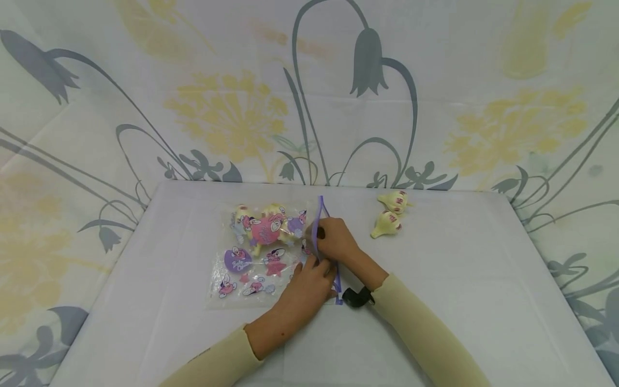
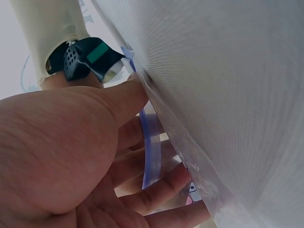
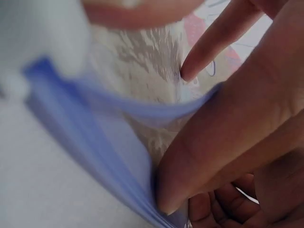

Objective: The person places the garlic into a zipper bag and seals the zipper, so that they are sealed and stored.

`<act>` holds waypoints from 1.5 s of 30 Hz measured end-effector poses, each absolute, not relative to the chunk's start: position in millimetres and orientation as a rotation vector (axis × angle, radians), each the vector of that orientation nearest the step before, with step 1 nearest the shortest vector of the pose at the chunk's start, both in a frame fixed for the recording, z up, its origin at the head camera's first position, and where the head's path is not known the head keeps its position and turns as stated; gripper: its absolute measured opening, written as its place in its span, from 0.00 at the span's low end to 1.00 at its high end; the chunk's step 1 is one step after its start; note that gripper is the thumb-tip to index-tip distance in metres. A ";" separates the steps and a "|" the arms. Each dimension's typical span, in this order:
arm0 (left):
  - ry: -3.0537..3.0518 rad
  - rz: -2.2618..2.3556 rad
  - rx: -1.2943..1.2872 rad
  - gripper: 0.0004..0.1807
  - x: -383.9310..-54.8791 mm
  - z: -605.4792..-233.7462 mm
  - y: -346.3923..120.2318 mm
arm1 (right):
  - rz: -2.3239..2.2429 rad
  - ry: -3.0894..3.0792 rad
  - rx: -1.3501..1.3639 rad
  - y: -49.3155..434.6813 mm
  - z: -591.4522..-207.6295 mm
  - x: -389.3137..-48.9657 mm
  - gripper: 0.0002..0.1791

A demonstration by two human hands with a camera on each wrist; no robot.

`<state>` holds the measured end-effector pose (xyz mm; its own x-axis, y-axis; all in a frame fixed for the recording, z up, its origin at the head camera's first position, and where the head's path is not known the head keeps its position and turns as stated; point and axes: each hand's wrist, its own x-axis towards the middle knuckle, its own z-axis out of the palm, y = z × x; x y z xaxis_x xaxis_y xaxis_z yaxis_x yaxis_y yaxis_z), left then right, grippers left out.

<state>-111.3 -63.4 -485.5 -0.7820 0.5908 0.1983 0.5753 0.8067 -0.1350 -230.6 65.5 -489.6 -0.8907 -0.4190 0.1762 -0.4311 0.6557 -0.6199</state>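
Observation:
A clear zip bag (image 1: pixel 278 269) with pink and purple cartoon prints lies flat on the white tabletop, its purple zip strip (image 1: pixel 316 231) towards the right. Inside are several pale yellow, bulb-shaped pieces (image 1: pixel 273 209), partly covered by the prints. My left hand (image 1: pixel 304 285) holds the bag by the near part of its mouth; in the left wrist view its thumb (image 2: pixel 130 97) presses on the bag's edge. At the mouth's far part is my right hand (image 1: pixel 336 239), its fingertips behind the film, so their grip is hidden. The purple strips (image 3: pixel 152 111) stand apart in the right wrist view.
Two more pale yellow bulb-shaped pieces, one (image 1: pixel 395 201) behind the other (image 1: pixel 387 224), lie to the right of the bag. A flower-patterned cloth (image 1: pixel 329 123) rises behind the white tabletop (image 1: pixel 459 258) and along both sides. A dark wrist device (image 1: pixel 357 297) sits under my right wrist.

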 end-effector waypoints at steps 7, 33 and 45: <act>-2.803 0.093 -0.903 0.29 -110.5 -484.8 -62.9 | 1.059 -2.853 0.725 73.9 -483.1 -221.2 0.07; -2.882 0.041 -0.916 0.29 -112.3 -482.9 -61.2 | 1.233 -2.650 0.236 130.7 -465.1 -196.0 0.13; -2.897 -0.024 -0.933 0.28 -111.3 -479.6 -62.0 | 1.176 -2.458 -0.019 167.2 -459.0 -203.7 0.16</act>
<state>-111.3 -62.0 -479.6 -0.8078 0.5813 0.0976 0.5828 0.8125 -0.0151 -203.7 167.2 -459.0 -0.9143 0.1868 0.3595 -0.1627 0.6434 -0.7481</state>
